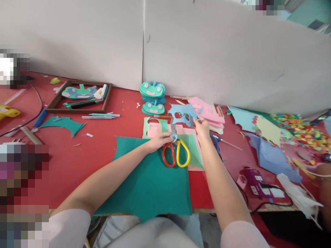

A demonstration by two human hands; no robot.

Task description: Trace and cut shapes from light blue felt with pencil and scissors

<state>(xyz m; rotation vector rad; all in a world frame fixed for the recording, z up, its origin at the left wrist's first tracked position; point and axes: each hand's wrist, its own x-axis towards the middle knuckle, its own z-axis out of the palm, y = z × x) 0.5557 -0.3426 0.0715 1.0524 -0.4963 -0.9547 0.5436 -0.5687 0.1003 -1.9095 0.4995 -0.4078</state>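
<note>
My left hand [160, 141] pinches a small light-blue cut piece [173, 138] just above the scissors. My right hand [202, 127] holds the edge of a blue felt-like sheet [190, 111] with round holes cut in it. Between my hands lie scissors with one red and one yellow handle [183, 159], handles toward me. The cut piece hides their pivot. Beneath them are a large dark green sheet [150, 175], a light green sheet [193, 146] and a pale pink sheet [155, 130].
Frog-face cutouts [152, 90] are stacked against the white partition [207, 51]. A brown frame [77, 111] holds another face and pens at left. Pink sheets [207, 110], a purple power strip [256, 181] with cables and many small colourful scraps [302, 129] lie right.
</note>
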